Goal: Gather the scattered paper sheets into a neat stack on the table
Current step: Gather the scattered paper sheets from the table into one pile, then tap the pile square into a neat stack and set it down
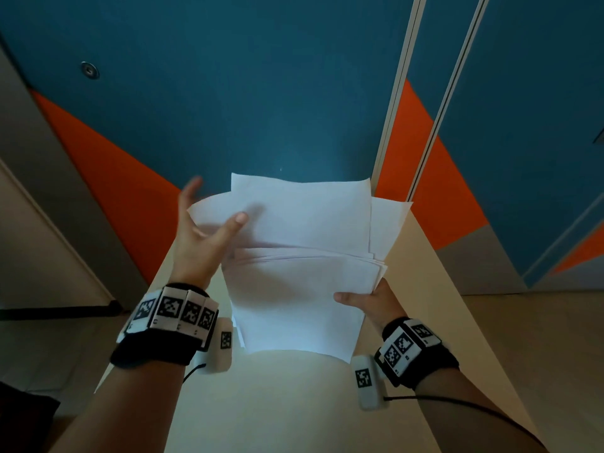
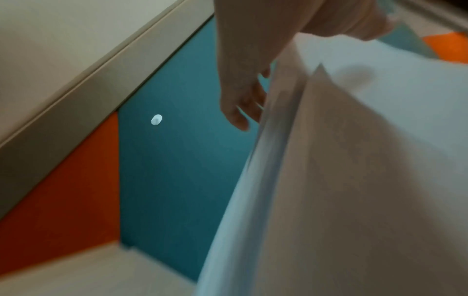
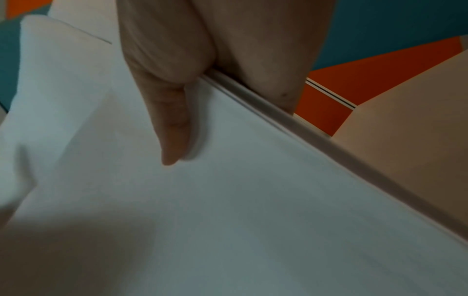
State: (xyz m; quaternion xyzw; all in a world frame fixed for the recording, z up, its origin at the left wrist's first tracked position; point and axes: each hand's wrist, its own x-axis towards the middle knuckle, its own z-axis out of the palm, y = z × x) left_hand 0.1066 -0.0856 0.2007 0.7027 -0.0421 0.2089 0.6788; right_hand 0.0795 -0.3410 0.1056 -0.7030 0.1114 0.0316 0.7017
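Above the beige table [image 1: 294, 407] I hold a loose stack of white paper sheets [image 1: 294, 289], its far sheets [image 1: 300, 214] fanned out and unaligned. My right hand [image 1: 369, 299] pinches the stack's right edge, with the thumb [image 3: 172, 130] flat on top of the paper [image 3: 228, 220] and the fingers hidden beneath. My left hand [image 1: 212, 217] is at the left edge of the far sheets. Its thumb lies on the top sheet and its fingers [image 2: 240, 112] stretch straight alongside the paper [image 2: 354, 180]. The left hand is blurred.
The table is narrow, with its left and right edges close to my arms. Beyond it lies a teal and orange floor with a round metal socket [image 1: 90, 70]. A pale frame rail [image 1: 395, 109] runs down toward the table's far right corner.
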